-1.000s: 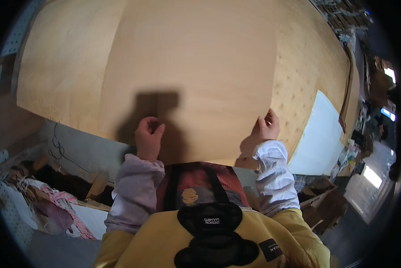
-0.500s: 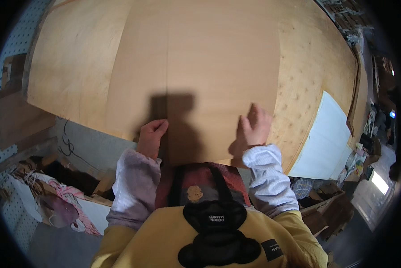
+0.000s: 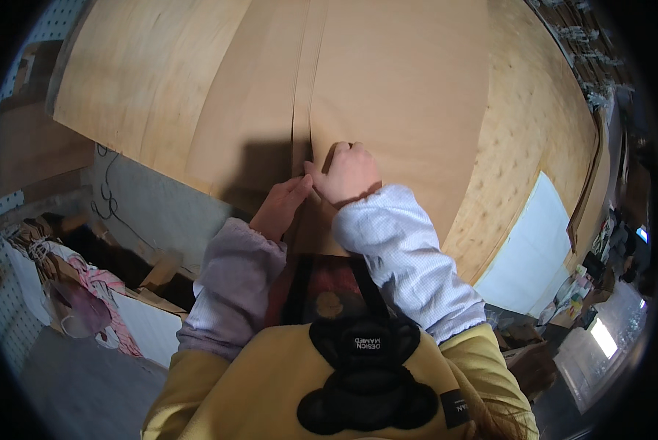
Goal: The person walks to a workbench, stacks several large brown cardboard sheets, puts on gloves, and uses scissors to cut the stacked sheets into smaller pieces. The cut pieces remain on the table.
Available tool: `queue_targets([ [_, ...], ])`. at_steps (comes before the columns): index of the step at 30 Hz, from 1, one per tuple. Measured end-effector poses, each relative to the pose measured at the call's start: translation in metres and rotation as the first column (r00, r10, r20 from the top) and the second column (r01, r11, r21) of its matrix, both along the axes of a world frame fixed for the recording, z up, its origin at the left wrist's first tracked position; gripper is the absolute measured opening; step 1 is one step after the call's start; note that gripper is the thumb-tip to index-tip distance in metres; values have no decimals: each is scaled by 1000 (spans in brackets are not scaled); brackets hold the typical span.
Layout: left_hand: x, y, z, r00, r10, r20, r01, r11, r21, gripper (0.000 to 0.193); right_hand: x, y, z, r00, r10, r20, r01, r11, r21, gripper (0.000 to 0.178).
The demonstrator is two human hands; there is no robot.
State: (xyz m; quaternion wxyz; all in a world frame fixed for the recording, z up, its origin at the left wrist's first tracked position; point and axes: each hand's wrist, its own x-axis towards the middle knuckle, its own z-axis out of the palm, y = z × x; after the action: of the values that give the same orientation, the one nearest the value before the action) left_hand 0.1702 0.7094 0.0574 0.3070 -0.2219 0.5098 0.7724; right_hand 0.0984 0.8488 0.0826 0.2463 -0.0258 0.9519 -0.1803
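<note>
A large brown sheet of paper (image 3: 402, 88) lies over the plywood tabletop (image 3: 149, 88), with a narrow strip between two lengthwise edges running away from me. At its near end my left hand (image 3: 281, 207) is closed, thumb and fingers pinched at the left edge of that strip. My right hand (image 3: 352, 176) is curled closed on the paper just right of the strip, its thumb close to the left fingertips. Beside it the paper's edge bulges up a little. What lies under the fingers is hidden.
A white sheet (image 3: 523, 246) lies on the tabletop's right side. Lower left stands an open box (image 3: 149, 312) with cloth and cardboard scraps. Brown cardboard (image 3: 43, 139) rests beyond the table's left edge. A dark wire (image 3: 109, 194) hangs below that edge.
My right hand has moved left and away from me to meet the left hand at the paper's middle. The single middle line has parted into two edges. The view has shifted slightly.
</note>
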Motion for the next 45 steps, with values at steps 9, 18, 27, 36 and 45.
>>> queue_targets([
  [9, 8, 4, -16, 996, 11, -88, -29, 977, -210, 20, -7, 9, -10, 993, -70, 92, 80, 991, -109, 36],
  [18, 14, 9, -40, 982, -64, -180, -27, 888, -459, 12, 13, 135, -4, 992, -53, -112, 71, 984, 164, 14],
  [27, 7, 5, -37, 949, -25, -315, -169, 803, -571, 17, 40, 311, -29, 963, -168, -211, 260, 785, 562, 17],
  [36, 2, -12, -29, 974, 18, -227, -145, 818, -556, 13, 78, 302, -62, 838, -122, -532, 344, 875, 341, 45],
  [45, 12, -21, -32, 977, 146, -152, -185, 941, -284, 20, 71, 264, -131, 578, -799, -164, 668, 579, -467, 33],
])
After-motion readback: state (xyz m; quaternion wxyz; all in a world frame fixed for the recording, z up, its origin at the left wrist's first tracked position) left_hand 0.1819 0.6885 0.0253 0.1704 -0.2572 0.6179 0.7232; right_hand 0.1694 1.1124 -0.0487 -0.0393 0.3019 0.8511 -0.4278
